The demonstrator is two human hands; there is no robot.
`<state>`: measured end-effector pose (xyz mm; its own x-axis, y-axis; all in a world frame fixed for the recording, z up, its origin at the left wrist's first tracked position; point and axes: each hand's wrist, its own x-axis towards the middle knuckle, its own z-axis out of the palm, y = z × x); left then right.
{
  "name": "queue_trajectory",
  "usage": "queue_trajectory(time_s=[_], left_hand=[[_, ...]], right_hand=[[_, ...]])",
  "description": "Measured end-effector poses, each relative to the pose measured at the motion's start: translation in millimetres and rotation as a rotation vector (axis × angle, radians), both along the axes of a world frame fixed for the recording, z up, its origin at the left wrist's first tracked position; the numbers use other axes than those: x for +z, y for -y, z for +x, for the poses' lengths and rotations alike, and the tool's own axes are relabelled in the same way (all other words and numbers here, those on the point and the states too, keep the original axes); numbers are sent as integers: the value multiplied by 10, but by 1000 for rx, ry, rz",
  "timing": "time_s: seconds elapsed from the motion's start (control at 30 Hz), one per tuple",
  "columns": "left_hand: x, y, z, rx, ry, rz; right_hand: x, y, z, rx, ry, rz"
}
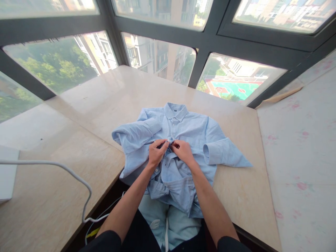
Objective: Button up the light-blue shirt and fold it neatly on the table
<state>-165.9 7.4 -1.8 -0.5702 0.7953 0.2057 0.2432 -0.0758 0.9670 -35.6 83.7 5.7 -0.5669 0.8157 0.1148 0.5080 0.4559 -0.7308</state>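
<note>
A light blue button-up shirt [191, 126] lies front side up on the stone sill, its collar toward the windows and its lower part hanging over the near edge. My left hand [156, 152] pinches the front placket at mid-chest. Close beside it, my right hand [182, 150] pinches the other side of the same spot, the fingertips of both hands almost touching. The button between them is too small to make out. Below the hands the front falls open in folds, and a white button [156, 170] shows on the left side. Both sleeves spread outward.
Pale stone sill [97, 108] surrounds the shirt. A white cable [70, 171] curves across the left, near a white box-like object [7, 171]. Dark-framed windows [207, 38] rise behind, and a flowered wall [301, 140] stands at the right. Light blue trousers [170, 217] show below.
</note>
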Motion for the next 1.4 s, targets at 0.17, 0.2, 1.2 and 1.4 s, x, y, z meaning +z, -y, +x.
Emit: queue_trajectory(time_s=[0.17, 0.2, 1.2, 1.4], left_hand=[[2, 1, 17, 32, 75, -17], [6, 5, 18, 16, 72, -23], [82, 31, 60, -156, 52, -54], [18, 21, 67, -126, -71, -60]], right_hand=[[-46, 44, 41, -36, -156, -50], [-57, 53, 44, -58, -172, -50], [-36, 109, -144, -241, -12, 167], [-81, 88, -85, -182, -64, 204]])
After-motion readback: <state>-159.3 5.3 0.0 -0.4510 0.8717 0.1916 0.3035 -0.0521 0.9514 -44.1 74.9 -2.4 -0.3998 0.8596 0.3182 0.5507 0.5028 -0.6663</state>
